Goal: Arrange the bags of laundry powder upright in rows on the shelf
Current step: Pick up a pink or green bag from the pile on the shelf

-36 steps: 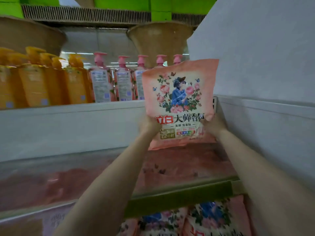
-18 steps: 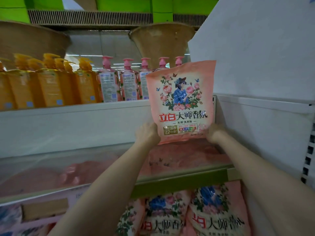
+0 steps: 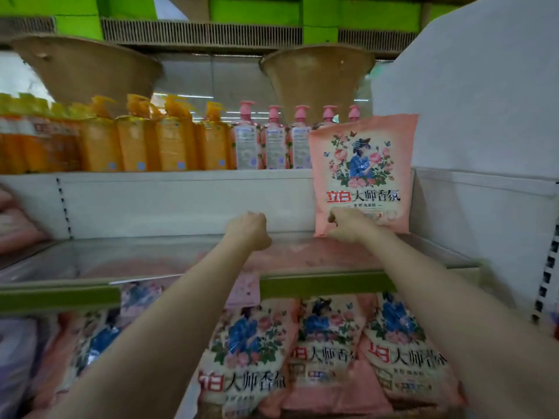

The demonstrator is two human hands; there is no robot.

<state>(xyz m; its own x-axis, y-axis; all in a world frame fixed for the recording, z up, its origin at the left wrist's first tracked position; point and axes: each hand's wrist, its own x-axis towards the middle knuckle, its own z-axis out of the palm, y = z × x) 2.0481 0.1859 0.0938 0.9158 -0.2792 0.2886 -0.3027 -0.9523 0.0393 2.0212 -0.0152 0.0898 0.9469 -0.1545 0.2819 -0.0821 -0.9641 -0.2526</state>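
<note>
while the pink bag [image 3: 363, 173] stands upright at the shelf's [image 3: 151, 255] back right corner, the right hand [image 3: 351, 225] touches its lower edge; whether that grip pinches cannot be told. the left hand [image 3: 249, 231] is curled, holding nothing. soft, powder-filled and likely to slump: steady it low, at both sides.

I see pink bag [image 3: 364, 173] upright at shelf [image 3: 151, 258] back, right end, against white wall. My right hand [image 3: 351, 225] touches its lower left corner; grip unclear. My left hand [image 3: 249, 229] fisted, clear of bag. More bags [image 3: 326, 349] lie below. Orange bottles [image 3: 136, 143], pink bottles [image 3: 272, 143] above.
</note>
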